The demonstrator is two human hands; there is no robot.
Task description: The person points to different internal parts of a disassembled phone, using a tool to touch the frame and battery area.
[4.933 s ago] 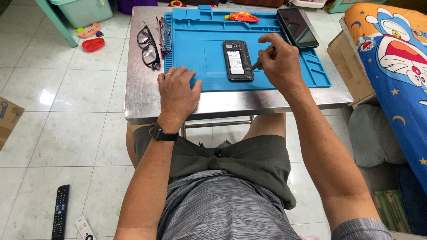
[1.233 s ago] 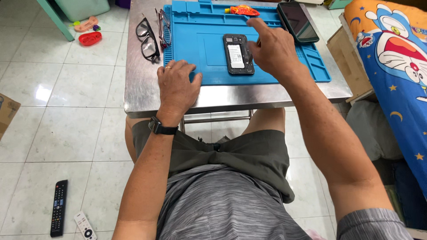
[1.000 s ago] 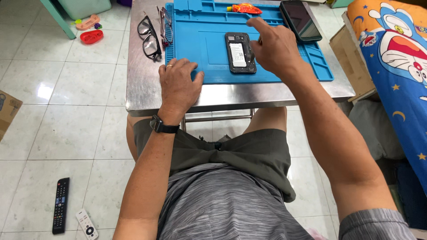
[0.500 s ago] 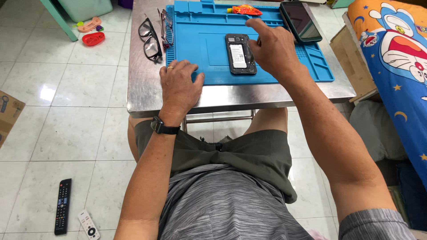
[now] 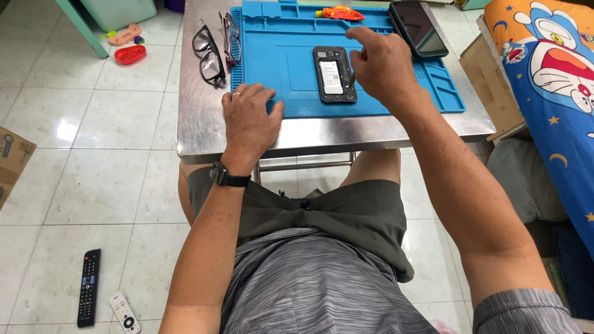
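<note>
A dark phone (image 5: 334, 74) with its back cover off lies face down on a blue work mat (image 5: 278, 62). My right hand (image 5: 380, 65) hovers over the phone's right edge. Its index finger stretches out, and its thumb and fingers pinch a thin dark tool (image 5: 351, 79) whose tip rests by the phone's side. My left hand (image 5: 247, 117) lies flat with spread fingers on the mat's near left corner, holding nothing. It wears a ring, and a black watch sits on the wrist.
The mat covers a small steel table (image 5: 204, 136). Two pairs of glasses (image 5: 207, 52) lie left of the mat. A second black phone (image 5: 421, 28) and an orange-red packet (image 5: 340, 12) sit at the far edge. Two remotes (image 5: 88, 287) lie on the tiled floor, and a cartoon blanket (image 5: 544, 74) is at the right.
My right hand has shifted slightly up along the phone's right side, and its index finger is now stretched out. My left hand has stayed in place.
</note>
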